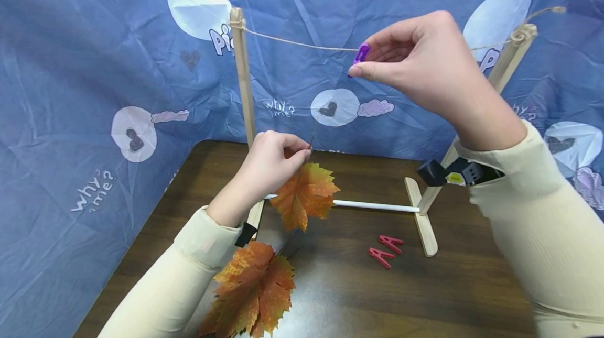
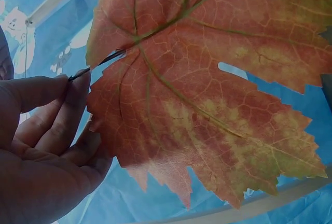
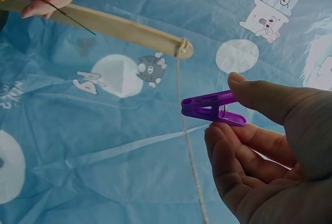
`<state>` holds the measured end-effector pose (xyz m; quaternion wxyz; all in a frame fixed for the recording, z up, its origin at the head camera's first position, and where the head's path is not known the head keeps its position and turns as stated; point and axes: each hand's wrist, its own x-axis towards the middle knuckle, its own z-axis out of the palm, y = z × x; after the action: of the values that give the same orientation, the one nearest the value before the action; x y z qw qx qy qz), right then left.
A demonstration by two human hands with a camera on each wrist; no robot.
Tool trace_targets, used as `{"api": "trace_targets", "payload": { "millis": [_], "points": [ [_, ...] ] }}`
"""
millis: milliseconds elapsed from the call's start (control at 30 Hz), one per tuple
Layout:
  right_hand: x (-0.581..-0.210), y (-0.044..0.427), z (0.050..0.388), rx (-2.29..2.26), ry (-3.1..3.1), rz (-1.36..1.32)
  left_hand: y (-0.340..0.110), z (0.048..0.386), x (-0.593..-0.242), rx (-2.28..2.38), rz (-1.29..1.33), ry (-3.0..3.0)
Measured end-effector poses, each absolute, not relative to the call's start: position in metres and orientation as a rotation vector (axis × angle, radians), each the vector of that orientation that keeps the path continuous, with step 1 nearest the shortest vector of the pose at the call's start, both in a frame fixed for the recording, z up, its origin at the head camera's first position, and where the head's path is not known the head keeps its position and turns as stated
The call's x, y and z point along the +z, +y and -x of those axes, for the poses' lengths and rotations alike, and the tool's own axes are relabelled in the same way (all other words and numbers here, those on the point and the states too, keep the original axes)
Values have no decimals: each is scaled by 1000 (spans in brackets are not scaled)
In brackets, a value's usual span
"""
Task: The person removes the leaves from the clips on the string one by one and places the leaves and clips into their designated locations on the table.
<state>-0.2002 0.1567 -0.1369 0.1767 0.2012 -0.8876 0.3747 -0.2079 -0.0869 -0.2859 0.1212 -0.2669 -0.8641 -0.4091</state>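
My right hand [image 1: 420, 60] pinches a purple clothespin [image 3: 210, 106] between thumb and fingers. The clothespin's tip meets the string [image 3: 190, 156] in the right wrist view; whether it bites on the string I cannot tell. Lower and to the left, my left hand [image 1: 269, 165] pinches the thin stem [image 2: 104, 60] of an orange and yellow artificial leaf [image 1: 306, 196], which hangs below the fingers. The leaf nearly fills the left wrist view. Tied between two wooden posts, the string sags a little; my right hand hides part of it in the head view.
More orange leaves [image 1: 255, 291] lie at the table's front left. Two red clothespins [image 1: 381, 257] rest on the brown table [image 1: 340, 285]. A white rod [image 1: 377, 205] joins the feet of the left post [image 1: 244, 76] and right post [image 1: 509, 60]. Blue printed cloth [image 1: 118, 55] hangs behind.
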Motion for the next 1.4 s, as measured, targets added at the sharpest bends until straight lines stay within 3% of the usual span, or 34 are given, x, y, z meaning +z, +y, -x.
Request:
{"api": "trace_targets", "payload": {
  "millis": [1400],
  "points": [
    [-266, 203, 166, 1219, -2712, -602, -97, 184, -311, -1130, 909, -2733]
  ]
}}
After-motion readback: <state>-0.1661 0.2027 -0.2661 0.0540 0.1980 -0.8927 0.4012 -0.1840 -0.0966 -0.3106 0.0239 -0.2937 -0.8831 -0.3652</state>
